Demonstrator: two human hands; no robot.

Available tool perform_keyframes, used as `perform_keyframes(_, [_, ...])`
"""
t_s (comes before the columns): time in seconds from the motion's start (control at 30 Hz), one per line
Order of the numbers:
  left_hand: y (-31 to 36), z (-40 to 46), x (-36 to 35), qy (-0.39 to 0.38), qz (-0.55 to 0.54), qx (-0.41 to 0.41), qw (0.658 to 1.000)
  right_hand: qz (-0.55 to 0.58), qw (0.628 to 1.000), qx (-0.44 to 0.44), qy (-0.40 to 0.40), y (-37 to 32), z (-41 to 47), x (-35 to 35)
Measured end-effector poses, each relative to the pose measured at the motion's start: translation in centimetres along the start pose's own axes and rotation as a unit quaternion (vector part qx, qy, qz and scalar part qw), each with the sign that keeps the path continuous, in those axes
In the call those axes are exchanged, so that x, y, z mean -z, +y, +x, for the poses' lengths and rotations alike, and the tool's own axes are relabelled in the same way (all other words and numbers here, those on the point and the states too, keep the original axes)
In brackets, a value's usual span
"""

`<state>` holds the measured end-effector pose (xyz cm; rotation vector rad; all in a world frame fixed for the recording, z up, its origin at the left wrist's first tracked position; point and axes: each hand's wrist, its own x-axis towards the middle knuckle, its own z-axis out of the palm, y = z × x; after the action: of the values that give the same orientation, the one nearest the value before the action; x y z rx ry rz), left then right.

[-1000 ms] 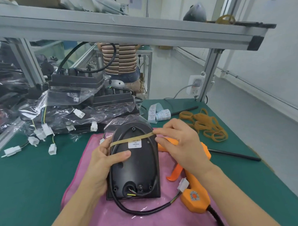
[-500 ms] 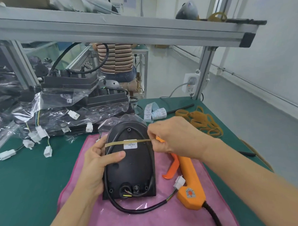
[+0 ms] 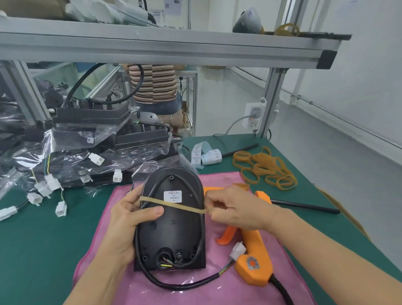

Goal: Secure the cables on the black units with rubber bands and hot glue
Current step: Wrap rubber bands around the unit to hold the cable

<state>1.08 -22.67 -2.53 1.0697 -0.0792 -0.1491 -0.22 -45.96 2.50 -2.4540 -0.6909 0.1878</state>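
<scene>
Nearest to us there's the pink cloth (image 3: pixel 223 288) spread on the green surface (image 3: pixel 28 249), and the black unit (image 3: pixel 175 226) lies on it, back side up, rounded end pointing away from us. Its cable (image 3: pixel 177 284) loops out of the near end and runs right to a white plug (image 3: pixel 237 250), which sits against the orange glue gun (image 3: pixel 254 260) lying just right of the unit.

Our left hand (image 3: pixel 127 221) is wrapped round the unit's left edge, thumb lying across the back. Our right hand (image 3: pixel 238 210) is over at the right edge, fingers curled in, pinching one end of a rubber band (image 3: pixel 174 204). The band is pulled tight across the unit, slanting from up by the left hand's fingers down to the right hand's pinch, passing just under the white label (image 3: pixel 172 196).

Past the gun a thin black rod (image 3: pixel 304 208) lies on the surface. Further right and back there's a loose pile of bands (image 3: pixel 264 168), and left of that a strip of labels (image 3: pixel 205 155). Far left we've got a stack of more units in clear bags (image 3: pixel 81 142) with white plugs dangling out near the edge. Behind it all is the metal frame (image 3: pixel 146 49), a power strip (image 3: pixel 253 116) on the right post, and a person in a striped top (image 3: pixel 154 83) at the next bench.
</scene>
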Motion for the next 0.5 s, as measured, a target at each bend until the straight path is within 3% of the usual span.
perform_keyframes(0.2, [0.4, 0.2, 0.1, -0.006, 0.026, 0.009, 1.000, 0.097, 0.993, 0.001, 0.069, -0.4, 1.3, 0.6])
perform_keyframes(0.33, [-0.1, 0.9, 0.5, 0.006, 0.017, 0.052, 0.998, 0.138, 0.982, -0.062, 0.112, 1.9, 1.4, 1.2])
perform_keyframes(0.43, [-0.7, 1.5, 0.9, 0.042, 0.045, 0.095, 0.994, -0.024, 0.957, -0.174, 0.231, 6.3, 2.0, 3.3])
perform_keyframes(0.5, [-1.0, 1.7, 1.0, 0.066, 0.046, 0.126, 0.989, -0.149, 0.929, -0.259, 0.218, 9.2, 3.1, 4.4])
